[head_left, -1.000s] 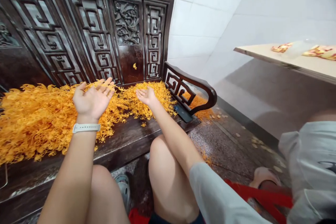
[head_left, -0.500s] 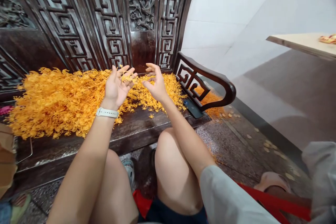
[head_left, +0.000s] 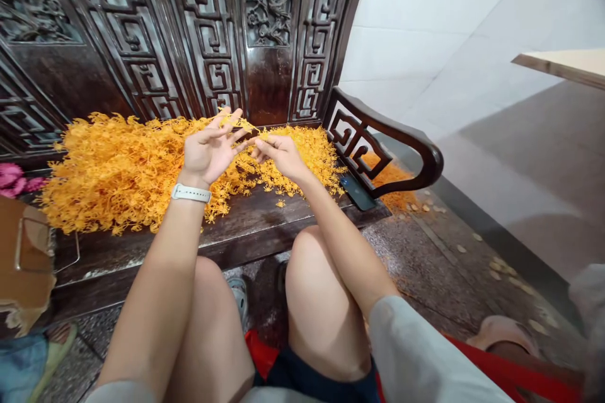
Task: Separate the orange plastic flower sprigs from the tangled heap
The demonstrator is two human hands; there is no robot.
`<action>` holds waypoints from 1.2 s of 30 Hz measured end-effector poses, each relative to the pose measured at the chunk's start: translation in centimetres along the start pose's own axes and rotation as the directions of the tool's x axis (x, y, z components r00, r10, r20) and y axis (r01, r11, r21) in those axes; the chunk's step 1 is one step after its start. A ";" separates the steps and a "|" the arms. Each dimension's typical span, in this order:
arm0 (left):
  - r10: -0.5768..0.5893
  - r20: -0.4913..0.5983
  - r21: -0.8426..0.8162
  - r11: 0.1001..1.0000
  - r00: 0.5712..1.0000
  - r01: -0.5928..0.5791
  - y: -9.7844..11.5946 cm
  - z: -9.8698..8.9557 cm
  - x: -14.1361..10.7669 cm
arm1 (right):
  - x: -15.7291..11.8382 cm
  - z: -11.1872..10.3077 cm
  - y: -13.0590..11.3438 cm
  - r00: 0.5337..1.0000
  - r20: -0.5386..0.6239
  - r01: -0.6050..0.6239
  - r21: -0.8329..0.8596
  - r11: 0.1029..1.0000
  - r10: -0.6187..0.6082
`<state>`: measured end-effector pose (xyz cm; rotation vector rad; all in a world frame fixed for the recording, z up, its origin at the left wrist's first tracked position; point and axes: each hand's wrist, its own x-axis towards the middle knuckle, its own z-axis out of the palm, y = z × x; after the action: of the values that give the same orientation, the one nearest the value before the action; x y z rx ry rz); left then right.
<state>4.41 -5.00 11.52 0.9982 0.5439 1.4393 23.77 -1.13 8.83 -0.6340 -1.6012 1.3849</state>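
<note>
In the head view my left hand (head_left: 210,150), palm up with a pale watch strap on its wrist, has an orange strand of small flower-like pieces (head_left: 242,123) running across its curled fingers. My right hand (head_left: 280,154) pinches the strand's right end between thumb and fingertips. Both hands are above the bench seat, a little apart, with the strand stretched between them. Behind and left of them lies a big heap of tangled orange flower strands (head_left: 118,170). Looser orange flower pieces (head_left: 307,151) are spread behind my right hand.
The dark carved bench (head_left: 250,211) has an armrest (head_left: 416,138) on the right, with a phone (head_left: 358,192) beside it. A cardboard box (head_left: 26,258) and pink flowers (head_left: 12,179) are at left. Orange bits (head_left: 397,186) lie on the floor. Other people's feet show at both sides.
My right hand has closed on the strand's end; its fingers were apart before. The strand is now drawn out between both hands. The view has shifted slightly left.
</note>
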 end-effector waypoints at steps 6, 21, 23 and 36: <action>0.021 -0.021 0.008 1.000 1.000 -0.021 0.0 -1.2 0.4 | -0.7 0.0 -1.5 0.968 0.178 -0.234 0.365 0.901 0.179; 0.391 -0.307 0.370 0.889 0.868 -0.270 -2.5 0.4 1.8 | 0.1 0.3 -0.5 0.984 -0.157 -0.093 -0.071 0.993 0.081; 0.387 -0.317 0.373 0.890 0.866 -0.261 -2.7 0.5 1.8 | 0.2 0.3 -0.4 0.973 -0.230 -0.031 -0.120 0.992 0.002; 0.355 -0.234 0.410 0.880 0.905 -0.240 -5.5 3.7 1.5 | 1.9 3.0 3.0 0.910 -0.374 0.126 -0.165 0.978 -0.180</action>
<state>10.65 -3.60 9.33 1.2073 0.9476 1.8293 19.76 -0.33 6.61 -0.7919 -1.3980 0.9665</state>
